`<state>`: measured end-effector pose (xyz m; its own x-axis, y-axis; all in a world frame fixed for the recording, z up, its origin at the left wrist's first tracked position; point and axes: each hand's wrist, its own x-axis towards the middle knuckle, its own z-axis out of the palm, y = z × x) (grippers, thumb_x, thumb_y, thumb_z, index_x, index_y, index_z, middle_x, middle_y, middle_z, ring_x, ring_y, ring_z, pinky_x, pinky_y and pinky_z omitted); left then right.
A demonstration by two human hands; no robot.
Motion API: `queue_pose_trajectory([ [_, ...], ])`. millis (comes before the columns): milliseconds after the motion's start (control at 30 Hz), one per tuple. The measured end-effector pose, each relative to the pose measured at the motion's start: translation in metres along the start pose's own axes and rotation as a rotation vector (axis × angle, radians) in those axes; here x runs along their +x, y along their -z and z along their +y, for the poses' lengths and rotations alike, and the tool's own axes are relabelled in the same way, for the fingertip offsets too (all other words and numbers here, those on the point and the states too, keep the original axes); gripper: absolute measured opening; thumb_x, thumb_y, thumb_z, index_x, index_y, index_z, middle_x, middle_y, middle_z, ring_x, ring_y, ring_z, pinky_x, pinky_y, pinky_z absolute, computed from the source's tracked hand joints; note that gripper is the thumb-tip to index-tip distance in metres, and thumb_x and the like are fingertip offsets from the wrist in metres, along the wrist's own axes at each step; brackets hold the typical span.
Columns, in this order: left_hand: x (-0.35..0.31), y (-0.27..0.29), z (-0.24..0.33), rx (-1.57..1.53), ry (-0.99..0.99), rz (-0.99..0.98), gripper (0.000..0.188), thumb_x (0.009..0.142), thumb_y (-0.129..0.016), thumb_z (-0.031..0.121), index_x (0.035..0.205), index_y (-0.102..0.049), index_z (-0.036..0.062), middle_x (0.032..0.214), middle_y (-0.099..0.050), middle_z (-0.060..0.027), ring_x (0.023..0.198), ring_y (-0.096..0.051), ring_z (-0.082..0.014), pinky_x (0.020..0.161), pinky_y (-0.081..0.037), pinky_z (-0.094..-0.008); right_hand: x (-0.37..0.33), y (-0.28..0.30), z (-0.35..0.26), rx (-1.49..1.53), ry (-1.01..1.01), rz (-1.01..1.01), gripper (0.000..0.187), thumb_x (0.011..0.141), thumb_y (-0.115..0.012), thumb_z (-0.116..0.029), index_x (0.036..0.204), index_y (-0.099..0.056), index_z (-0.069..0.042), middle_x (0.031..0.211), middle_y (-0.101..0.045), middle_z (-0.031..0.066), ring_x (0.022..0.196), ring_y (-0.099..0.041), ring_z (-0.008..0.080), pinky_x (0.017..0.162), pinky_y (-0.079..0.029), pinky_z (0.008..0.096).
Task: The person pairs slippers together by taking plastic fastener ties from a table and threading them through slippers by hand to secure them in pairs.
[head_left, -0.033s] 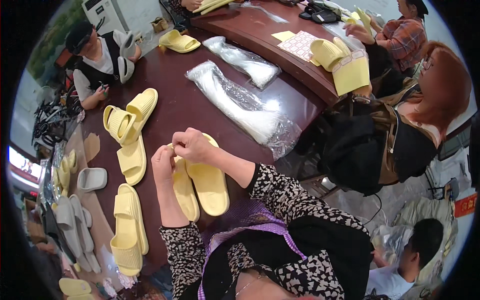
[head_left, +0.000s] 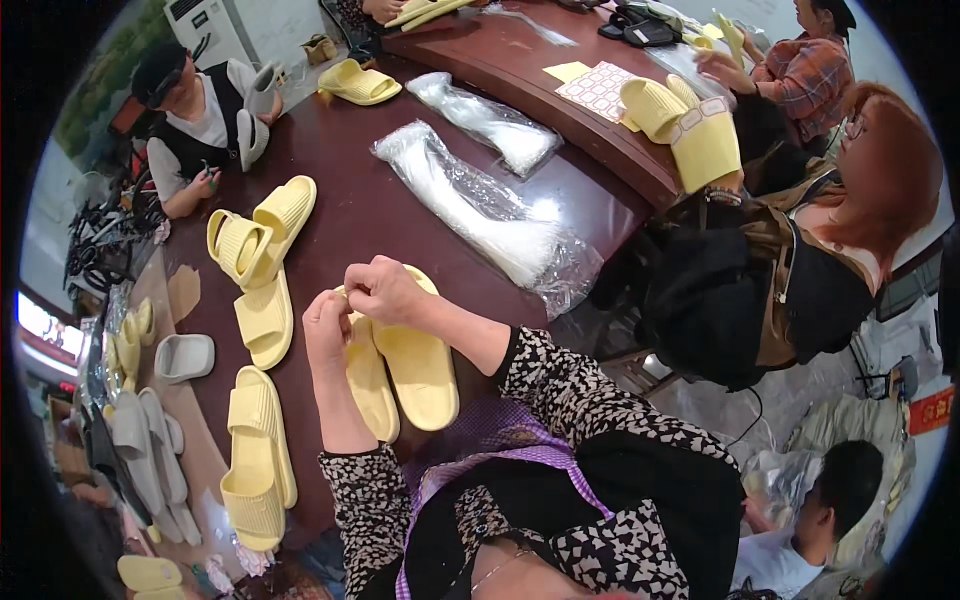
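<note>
In front of me a pair of yellow slippers [head_left: 420,378] lies side by side on the dark red table, toes partly covered by my hands. My left hand [head_left: 327,325] is closed in a pinch over the far end of the left slipper. Against it, my right hand [head_left: 383,290] is also closed, its wrist crossing above the right slipper. Whatever the fingertips hold is too small or hidden to make out. Left of my hands lie more yellow slippers: a stacked pair [head_left: 258,460] nearer me and several overlapping ones [head_left: 264,325] farther off.
Two clear bags of white strands [head_left: 480,215] lie across the table [head_left: 335,135]. Another yellow pair [head_left: 358,83] sits at the far edge. Grey slippers [head_left: 140,450] line the left side. Co-workers sit at far left and right, one holding grey slippers [head_left: 252,137], another beside yellow slippers [head_left: 655,108].
My hands and the slippers before me look the same. At the right, the yellow piece by the co-worker's hand has shifted slightly; the far-left co-worker's grey slippers have tilted a little.
</note>
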<state>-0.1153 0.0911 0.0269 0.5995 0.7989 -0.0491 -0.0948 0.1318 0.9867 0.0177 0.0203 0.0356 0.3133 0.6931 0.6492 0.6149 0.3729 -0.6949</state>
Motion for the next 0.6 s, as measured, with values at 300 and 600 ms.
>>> queue_pose_trajectory([
  [300,0.002,0.02,-0.011,-0.167,0.043,-0.085,0.014,0.086,-0.051,0.012,0.076,-0.06,0.0057,0.065,-0.051,0.0041,0.05,-0.038,-0.0033,0.043,-0.029,-0.0201,0.002,-0.008,-0.003,0.142,-0.128,-0.086,0.006,0.072,-0.061,-0.012,0.07,-0.061,-0.006,0.059,-0.057,0.0147,0.055,-0.059,0.0311,0.06,-0.048,0.0398],
  [600,-0.026,0.046,-0.014,0.204,-0.274,0.46,0.028,0.093,-0.052,0.018,0.109,-0.061,-0.0037,0.086,-0.06,-0.0034,0.071,-0.051,-0.0079,0.063,-0.041,-0.0209,-0.043,0.057,-0.047,-0.19,-0.315,-0.382,0.015,0.081,-0.065,-0.021,0.085,-0.064,-0.006,0.078,-0.065,0.0153,0.076,-0.063,0.0323,0.071,-0.049,0.0419],
])
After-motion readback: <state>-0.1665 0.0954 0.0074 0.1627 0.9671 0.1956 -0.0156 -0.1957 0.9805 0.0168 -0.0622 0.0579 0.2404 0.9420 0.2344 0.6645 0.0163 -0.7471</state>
